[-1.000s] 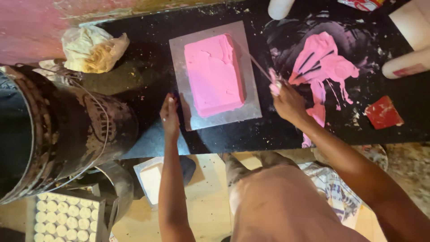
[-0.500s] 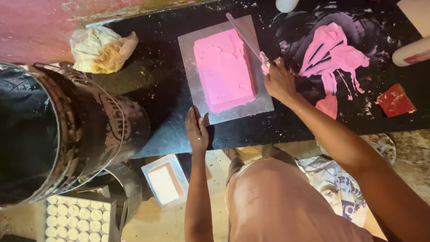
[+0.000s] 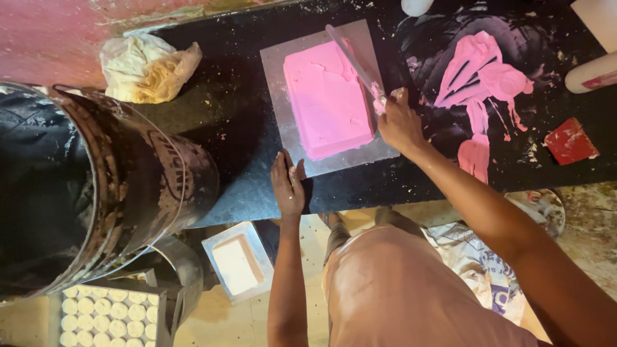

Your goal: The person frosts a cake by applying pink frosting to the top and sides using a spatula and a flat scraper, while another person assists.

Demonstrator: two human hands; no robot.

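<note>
Right hand [image 3: 400, 123] clamped round handle of long flat metal spatula [image 3: 355, 61], blade lying along right side of pink frosted rectangular cake [image 3: 328, 97]. Blade's long axis runs up and away from fingers, parallel to cake's long edge. Cake sits on square silver board [image 3: 277, 71], on black worktop [image 3: 238, 122]. Left hand [image 3: 288, 186] flat, fingers together, tips touching board's near edge. Right hand nearer cake. Pink frosting smear [image 3: 479, 80] just right.
</note>
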